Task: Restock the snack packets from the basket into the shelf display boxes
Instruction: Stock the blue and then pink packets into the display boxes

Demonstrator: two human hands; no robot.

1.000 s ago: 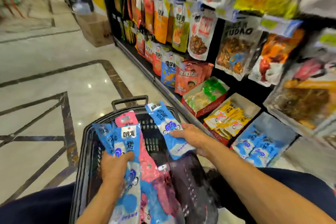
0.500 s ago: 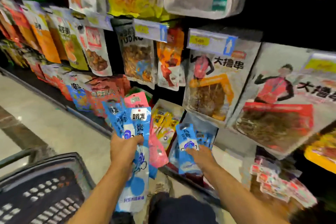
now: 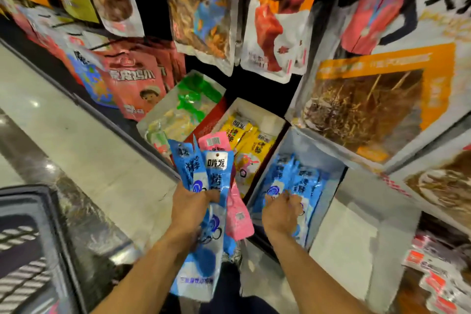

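Note:
My left hand (image 3: 190, 208) grips a fanned bunch of snack packets (image 3: 216, 176), mostly blue with one pink, held upright in front of the low shelf. My right hand (image 3: 281, 214) reaches into the blue-packet display box (image 3: 328, 160) and its fingers press on a blue packet (image 3: 304, 182) lying among the others there. Whether it still grips that packet is unclear. To the left of that box stand a box of yellow packets (image 3: 248, 139) and a box of green packets (image 3: 183, 112). The black basket (image 3: 33, 250) is at the lower left, on the floor.
Large hanging snack bags (image 3: 369, 107) crowd the shelf above the boxes, close over my right hand. Red and blue bags (image 3: 135, 84) stand to the left. Small red-and-white packets (image 3: 438, 278) lie at the lower right. The pale tiled floor (image 3: 63, 130) runs along the left.
I have moved closer to the low shelf. My right hand carried its blue packet down into the blue-packet box. My left hand kept its bunch raised.

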